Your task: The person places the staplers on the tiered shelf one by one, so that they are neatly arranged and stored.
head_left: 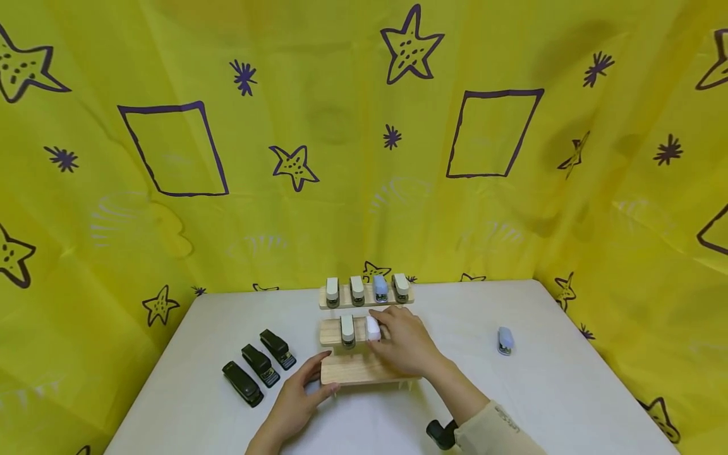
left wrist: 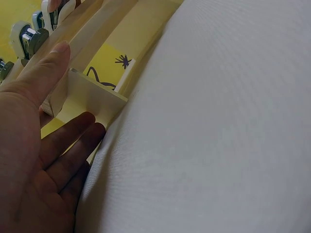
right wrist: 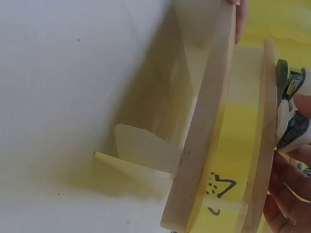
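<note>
A three-step wooden rack point(head_left: 358, 371) stands on the white table. My right hand point(head_left: 408, 341) pinches a small white stapler point(head_left: 372, 328) on the middle step, and the right wrist view shows this stapler point(right wrist: 294, 132) between fingers and thumb at the board's edge. Just left of it sits a pale stapler with a dark base point(head_left: 347, 330). My left hand point(head_left: 297, 399) grips the left end of the lowest step, its thumb at the front corner. In the left wrist view, the other fingers point(left wrist: 73, 141) reach beside the rack's side support point(left wrist: 97, 92).
On the top step stand pale staplers point(head_left: 357, 289) and a blue one point(head_left: 380, 287). Several black staplers point(head_left: 260, 365) lie at the left. A blue stapler point(head_left: 505, 340) is at the right. Near the right sleeve lies a black object point(head_left: 440, 435), partly covered. Yellow curtains point(head_left: 341, 221) enclose the table.
</note>
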### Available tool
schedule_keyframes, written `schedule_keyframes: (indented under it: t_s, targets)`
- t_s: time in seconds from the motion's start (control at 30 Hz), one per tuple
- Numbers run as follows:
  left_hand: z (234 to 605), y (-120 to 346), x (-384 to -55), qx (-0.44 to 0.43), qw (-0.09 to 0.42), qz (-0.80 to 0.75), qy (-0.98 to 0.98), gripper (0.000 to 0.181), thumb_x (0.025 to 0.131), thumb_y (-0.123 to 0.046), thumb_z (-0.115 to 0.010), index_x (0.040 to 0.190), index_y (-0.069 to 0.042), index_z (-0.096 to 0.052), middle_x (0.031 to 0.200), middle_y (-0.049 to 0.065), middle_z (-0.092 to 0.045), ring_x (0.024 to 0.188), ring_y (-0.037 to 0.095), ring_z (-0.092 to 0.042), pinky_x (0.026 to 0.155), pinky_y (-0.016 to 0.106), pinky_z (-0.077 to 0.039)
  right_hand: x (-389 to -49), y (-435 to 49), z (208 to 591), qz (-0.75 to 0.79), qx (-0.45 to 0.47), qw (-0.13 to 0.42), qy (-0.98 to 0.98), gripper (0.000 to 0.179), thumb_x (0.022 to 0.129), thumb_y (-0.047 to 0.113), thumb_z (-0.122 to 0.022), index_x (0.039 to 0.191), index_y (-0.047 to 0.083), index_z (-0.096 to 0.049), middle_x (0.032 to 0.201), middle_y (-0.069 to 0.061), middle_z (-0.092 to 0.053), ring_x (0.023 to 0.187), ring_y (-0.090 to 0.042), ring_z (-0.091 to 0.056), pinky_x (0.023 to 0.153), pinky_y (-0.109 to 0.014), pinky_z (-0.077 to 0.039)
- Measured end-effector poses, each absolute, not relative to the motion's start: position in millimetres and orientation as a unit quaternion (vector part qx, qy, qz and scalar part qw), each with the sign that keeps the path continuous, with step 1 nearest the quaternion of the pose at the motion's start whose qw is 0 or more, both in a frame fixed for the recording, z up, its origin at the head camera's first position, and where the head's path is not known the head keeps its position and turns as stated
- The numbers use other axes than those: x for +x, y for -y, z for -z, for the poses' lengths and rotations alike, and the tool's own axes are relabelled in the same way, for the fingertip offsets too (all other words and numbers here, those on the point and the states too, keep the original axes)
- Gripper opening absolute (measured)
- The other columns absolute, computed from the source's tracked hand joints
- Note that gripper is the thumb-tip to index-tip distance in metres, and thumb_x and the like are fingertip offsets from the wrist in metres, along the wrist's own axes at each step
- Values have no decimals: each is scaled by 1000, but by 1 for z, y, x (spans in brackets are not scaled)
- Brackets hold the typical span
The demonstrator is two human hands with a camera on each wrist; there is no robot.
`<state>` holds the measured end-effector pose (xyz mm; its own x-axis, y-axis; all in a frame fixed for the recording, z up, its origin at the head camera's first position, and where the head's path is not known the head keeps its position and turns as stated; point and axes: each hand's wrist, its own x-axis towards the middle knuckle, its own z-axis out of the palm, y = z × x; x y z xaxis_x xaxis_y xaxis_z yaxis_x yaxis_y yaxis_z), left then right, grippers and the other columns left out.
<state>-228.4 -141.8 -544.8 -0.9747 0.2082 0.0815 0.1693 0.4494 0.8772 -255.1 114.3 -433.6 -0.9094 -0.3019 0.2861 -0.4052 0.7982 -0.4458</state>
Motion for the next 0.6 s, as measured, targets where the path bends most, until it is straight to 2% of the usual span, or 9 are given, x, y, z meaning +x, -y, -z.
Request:
schedule_keyframes:
  t_s: [0.6]
  targets:
    - [545, 142, -229, 111, 19, -514, -850, 69, 88, -47, -79, 149, -31, -53, 134, 3, -71, 124, 23, -67, 105, 47, -48, -253, -107, 442, -280, 138, 131, 941, 58, 87, 33, -80, 138, 8, -65, 128, -10, -70, 118, -30, -60, 93, -48, -44]
